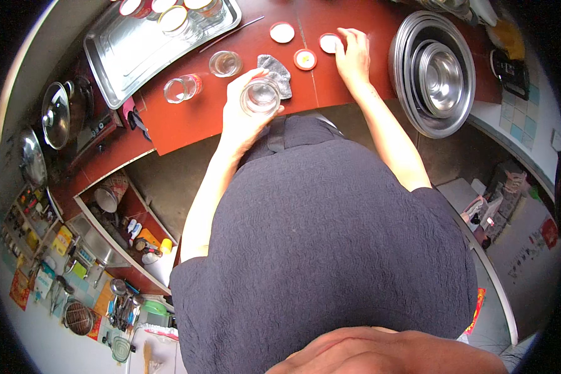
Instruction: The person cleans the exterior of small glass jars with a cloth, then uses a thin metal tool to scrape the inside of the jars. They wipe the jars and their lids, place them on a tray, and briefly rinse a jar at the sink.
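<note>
My left hand (245, 105) is closed around an open clear glass jar (260, 97), held above the front edge of the red tabletop. A crumpled grey cloth (277, 75) lies just behind that jar. My right hand (354, 58) has its thumb and forefinger at the right rim of a red-edged lid (328, 43), its white inside facing up. Two more lids lie near it: a lid with a yellowish mark (305, 59) and a plain white-lined lid (282, 32). Left of the cloth stand an uncovered glass jar (225, 63) and another glass jar with a red label (182, 89).
A metal tray (121, 70) at the back left bears several lidded jars (174, 21). A thin stick (231, 34) lies along its side. Nested steel basins (432, 75) sit at the right, overhanging the front edge of the red table (187, 126).
</note>
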Demonstrator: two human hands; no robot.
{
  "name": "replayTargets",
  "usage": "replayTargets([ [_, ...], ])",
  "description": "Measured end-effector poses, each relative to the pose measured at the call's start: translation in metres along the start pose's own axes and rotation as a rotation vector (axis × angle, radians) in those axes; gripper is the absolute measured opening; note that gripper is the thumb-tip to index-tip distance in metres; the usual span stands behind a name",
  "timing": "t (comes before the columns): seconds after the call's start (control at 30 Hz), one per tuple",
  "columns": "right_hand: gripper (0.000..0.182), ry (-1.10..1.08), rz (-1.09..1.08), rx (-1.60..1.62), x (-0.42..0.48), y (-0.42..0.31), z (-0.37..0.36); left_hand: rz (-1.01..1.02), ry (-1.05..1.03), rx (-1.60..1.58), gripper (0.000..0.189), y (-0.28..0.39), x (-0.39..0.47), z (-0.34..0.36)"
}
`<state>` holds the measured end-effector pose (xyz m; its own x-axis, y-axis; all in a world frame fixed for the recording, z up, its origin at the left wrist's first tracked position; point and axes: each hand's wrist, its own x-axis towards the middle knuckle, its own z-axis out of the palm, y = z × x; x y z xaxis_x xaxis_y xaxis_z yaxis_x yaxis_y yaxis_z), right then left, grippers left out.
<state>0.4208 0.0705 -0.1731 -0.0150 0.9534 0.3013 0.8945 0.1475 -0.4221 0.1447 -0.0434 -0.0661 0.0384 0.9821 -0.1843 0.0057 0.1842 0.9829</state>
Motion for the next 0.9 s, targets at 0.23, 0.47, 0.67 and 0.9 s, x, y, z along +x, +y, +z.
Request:
replayTargets([
  [0.23,0.032,-0.363,-0.246,0.242,-0.036,-0.072,-0.007,-0.004,0.181,0.224,0.072,-0.050,-0.016,-0.036],
  [0.47,0.051,-0.440,-0.488,0.129,-0.072,-0.116,0.010,0.085,0.302,0.446,0.074,-0.106,-0.021,-0.068],
  [0.67,0.027,-0.487,0.044,0.278,-0.079,-0.117,-0.020,0.134,0.329,0.556,0.073,-0.113,-0.014,-0.070],
  [0.9,0.020,-0.229,0.324,0.179,-0.029,-0.030,-0.054,0.104,0.402,0.570,0.082,-0.124,-0.016,-0.067],
])
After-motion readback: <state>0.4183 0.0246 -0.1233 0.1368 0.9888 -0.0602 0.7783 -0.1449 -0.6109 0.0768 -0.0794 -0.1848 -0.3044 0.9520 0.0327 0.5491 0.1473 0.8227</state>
